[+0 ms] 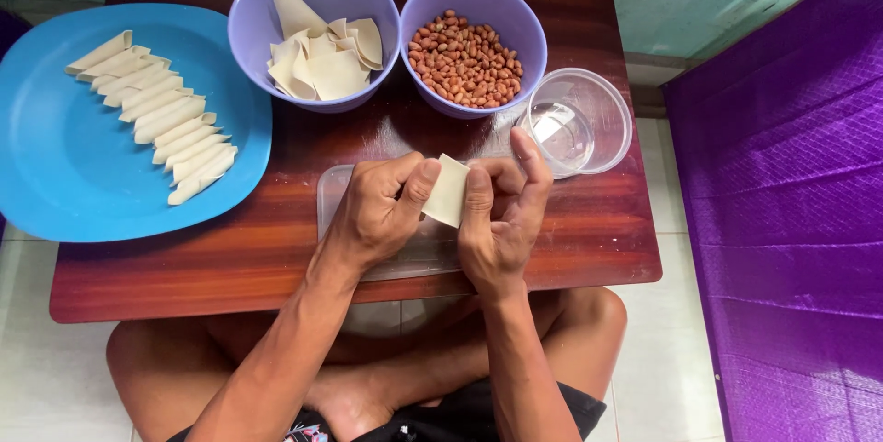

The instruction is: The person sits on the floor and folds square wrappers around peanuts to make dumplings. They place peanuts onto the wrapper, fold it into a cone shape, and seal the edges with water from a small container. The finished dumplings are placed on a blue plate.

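The wrapper [449,190], a pale dough square, is held above the table [276,249], over a clear plastic sheet [405,253]. The left hand [377,212] pinches its left edge between thumb and curled fingers. The right hand [501,221] pinches the right edge with thumb and middle fingers; its index finger is raised toward the clear cup [578,122]. Whether a filling lies inside the wrapper cannot be told.

Just beyond the hands stand two lilac bowls: the left bowl [315,33] holds loose wrappers, the right bowl [473,45] holds peanuts [464,60]. The cup, holding what looks like water, touches the right bowl's rim area. A blue tray [55,175] at far left carries a row of finished rolls [152,115].

Probable risks:
- Tearing: the wrapper appears thin; uneven pull between the two pinches would split it.
- Poor seal: a dry edge would let the roll open.
- Spill: the raised index finger is near the cup; a wide sweep could tip it.
- Sticking: a wrapper dropped on the sheet may cling and deform.
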